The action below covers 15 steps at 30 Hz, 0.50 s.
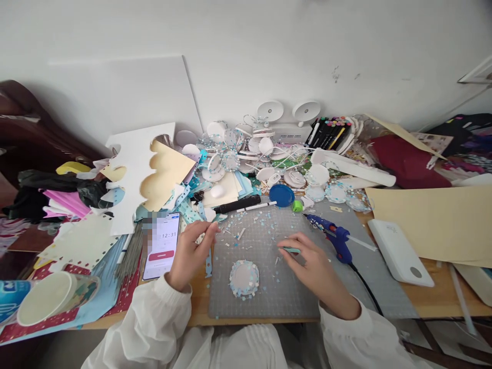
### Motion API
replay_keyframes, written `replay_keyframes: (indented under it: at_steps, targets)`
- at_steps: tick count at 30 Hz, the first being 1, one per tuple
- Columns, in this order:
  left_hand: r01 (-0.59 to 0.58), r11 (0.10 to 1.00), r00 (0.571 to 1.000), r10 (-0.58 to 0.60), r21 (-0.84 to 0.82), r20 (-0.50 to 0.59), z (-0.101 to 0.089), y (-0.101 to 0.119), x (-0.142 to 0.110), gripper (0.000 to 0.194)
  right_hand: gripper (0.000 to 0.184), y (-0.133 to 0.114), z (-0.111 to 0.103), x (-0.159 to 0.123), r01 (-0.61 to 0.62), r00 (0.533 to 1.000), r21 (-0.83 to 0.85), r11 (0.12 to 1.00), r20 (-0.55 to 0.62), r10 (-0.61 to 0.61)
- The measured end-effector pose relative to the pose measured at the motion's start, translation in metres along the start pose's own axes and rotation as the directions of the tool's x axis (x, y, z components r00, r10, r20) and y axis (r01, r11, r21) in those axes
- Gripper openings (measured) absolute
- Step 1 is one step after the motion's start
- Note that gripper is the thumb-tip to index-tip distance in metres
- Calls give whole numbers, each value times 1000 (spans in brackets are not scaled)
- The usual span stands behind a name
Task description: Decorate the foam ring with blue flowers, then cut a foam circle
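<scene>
My left hand hovers above the left edge of a grey cutting mat. Its thumb and forefinger are pressed together; whatever they pinch, if anything, is too small to name. Over the right half of the mat, my right hand grips a slim pale-green tool, mostly hidden by the fingers. Between the hands and nearer to me, a round white disc lies flat, its rim edged with small blue and white star-like pieces. Loose confetti bits are scattered across the mat beyond it.
A blue glue gun lies right of my right hand, its cord trailing forward. Behind are a blue lid, a black pen and piled decorated discs. A phone, paper cup and white power bank flank the mat.
</scene>
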<state>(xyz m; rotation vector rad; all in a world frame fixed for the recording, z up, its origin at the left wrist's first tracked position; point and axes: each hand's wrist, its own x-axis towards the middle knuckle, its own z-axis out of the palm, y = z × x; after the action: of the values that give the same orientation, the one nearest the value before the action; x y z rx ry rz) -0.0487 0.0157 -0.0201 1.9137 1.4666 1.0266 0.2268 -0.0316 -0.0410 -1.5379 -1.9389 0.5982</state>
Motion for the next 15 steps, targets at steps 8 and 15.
replay_keyframes:
  at_steps: [8, 15]
  targets:
    - [229, 882, 956, -283, -412, -74, -11, 0, -32, 23, 8, -8, 1, 9, -21, 992, 97, 995, -125, 33]
    - [316, 830, 934, -358, -460, -6, -18, -5, -62, 23, 6, -24, 14, 35, 90, 980, 262, 961, -198, -37]
